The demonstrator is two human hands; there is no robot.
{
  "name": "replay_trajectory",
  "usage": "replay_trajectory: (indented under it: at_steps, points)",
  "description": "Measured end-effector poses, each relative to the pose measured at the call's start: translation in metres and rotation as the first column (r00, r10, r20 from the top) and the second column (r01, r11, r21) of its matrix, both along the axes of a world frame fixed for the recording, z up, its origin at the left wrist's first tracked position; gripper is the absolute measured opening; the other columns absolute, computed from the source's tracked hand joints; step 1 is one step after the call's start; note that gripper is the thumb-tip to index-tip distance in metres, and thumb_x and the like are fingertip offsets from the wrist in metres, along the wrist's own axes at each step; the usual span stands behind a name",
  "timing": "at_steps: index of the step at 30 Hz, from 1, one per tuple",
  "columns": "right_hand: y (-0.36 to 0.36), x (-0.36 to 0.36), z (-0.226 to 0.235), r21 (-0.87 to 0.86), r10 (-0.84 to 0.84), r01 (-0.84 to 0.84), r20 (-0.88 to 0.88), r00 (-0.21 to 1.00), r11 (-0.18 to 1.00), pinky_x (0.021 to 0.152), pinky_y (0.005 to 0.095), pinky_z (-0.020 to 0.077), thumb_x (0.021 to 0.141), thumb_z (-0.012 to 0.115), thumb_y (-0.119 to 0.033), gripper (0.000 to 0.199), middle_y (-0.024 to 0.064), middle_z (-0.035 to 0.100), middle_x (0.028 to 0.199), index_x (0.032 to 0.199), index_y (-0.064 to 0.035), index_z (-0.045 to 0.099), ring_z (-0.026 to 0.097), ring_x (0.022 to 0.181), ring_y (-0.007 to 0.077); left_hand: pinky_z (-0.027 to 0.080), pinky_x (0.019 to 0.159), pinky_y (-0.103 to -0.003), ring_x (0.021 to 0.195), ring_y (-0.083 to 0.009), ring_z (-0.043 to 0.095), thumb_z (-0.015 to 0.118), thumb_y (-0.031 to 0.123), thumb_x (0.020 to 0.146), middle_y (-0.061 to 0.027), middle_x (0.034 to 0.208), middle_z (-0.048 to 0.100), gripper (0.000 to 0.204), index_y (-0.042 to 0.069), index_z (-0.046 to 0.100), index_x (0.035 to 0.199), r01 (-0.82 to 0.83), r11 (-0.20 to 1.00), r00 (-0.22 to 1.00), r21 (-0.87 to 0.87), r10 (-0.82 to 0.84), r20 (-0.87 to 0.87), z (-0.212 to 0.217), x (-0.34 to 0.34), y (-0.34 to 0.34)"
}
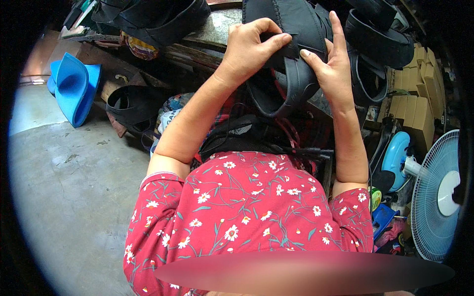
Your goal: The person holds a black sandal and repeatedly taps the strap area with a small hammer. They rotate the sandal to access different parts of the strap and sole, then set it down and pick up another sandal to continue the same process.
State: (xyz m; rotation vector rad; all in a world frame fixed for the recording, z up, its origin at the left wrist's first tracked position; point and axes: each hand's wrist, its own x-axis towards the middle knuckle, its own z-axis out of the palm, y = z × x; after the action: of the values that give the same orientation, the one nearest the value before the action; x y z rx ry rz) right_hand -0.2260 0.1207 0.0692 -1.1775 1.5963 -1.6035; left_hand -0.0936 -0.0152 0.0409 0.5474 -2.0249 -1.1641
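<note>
A black hat, apparently leather-like, is held up in front of me, with a curved rim facing me and a stitched seam along its upper part. My left hand pinches it at the seam between thumb and bent forefinger. My right hand grips its right side, thumb on the near face and forefinger pointing up. The other right fingers are partly hidden behind it.
More black hats sit at the right, with another stack at upper left. A blue hat stands left by a low bench. Cardboard boxes and a fan are at right. A grey floor lies left.
</note>
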Motion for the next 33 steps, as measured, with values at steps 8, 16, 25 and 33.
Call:
replay_trajectory:
  at_steps: [8,16,25,33]
  points:
    - [-0.007,0.001,-0.010,-0.131,0.008,-0.010,-0.014,1.000,0.991,0.097,0.0301,0.0473,0.086,0.051,0.009,0.078,0.0206,0.050,0.133,0.154,-0.0091,0.017,0.057,0.115,0.0194,0.047,0.062,-0.025,0.067,-0.0054,0.057,0.071,0.022,0.086,-0.0055,0.073,0.069,0.024,-0.002,0.070,0.088,-0.042,0.990,0.993,-0.134,0.056,0.102,0.000,0.001,-0.003]
    - [-0.007,0.000,-0.015,-0.166,0.032,-0.013,0.109,0.994,0.986,0.097,0.0302,0.0474,0.087,0.052,0.008,0.076,0.0206,0.052,0.131,0.153,-0.0065,0.018,0.058,0.114,0.0197,0.045,0.061,-0.022,0.068,-0.0039,0.055,0.071,0.021,0.087,0.0006,0.072,0.065,0.023,-0.002,0.069,0.087,-0.079,0.996,0.993,-0.043,0.082,0.083,-0.003,0.000,0.000]
    - [-0.008,0.005,-0.011,-0.141,-0.017,0.034,0.123,0.992,0.989,0.097,0.0304,0.0493,0.088,0.051,0.008,0.074,0.0210,0.052,0.131,0.153,-0.0067,0.018,0.058,0.114,0.0205,0.052,0.061,-0.029,0.062,-0.0183,0.068,0.078,0.026,0.078,-0.0142,0.071,0.070,0.028,-0.001,0.072,0.083,-0.101,0.993,0.993,0.061,0.105,-0.058,-0.004,-0.003,0.002]
    - [-0.005,0.005,-0.012,-0.130,-0.005,0.020,0.111,0.994,0.991,0.097,0.0303,0.0503,0.088,0.054,0.008,0.075,0.0220,0.050,0.132,0.152,-0.0057,0.019,0.058,0.116,0.0221,0.048,0.069,-0.033,0.063,-0.0211,0.065,0.078,0.027,0.077,-0.0116,0.069,0.068,0.027,0.002,0.071,0.078,-0.140,0.990,0.989,-0.015,0.139,-0.043,-0.005,-0.003,0.006]
